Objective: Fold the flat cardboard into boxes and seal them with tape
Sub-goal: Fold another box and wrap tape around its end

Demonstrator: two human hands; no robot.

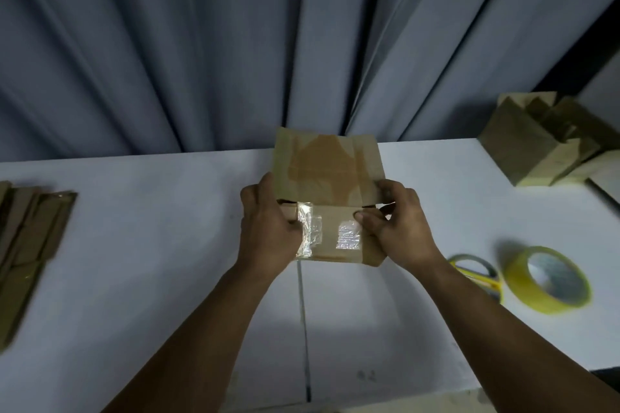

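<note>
Both grips, left hand [268, 228] and right hand [397, 226], grasp the half-folded cardboard box [330, 235] at centre; its raised flap [328, 164] likely closes next.

Head view only.
Faces forward and down, close on the box [333, 178] between my left hand [268, 228] and right hand [399, 228].

Bare table [151, 245] lies between the flat cardboard stack [30, 245] and tape roll [548, 280].
</note>
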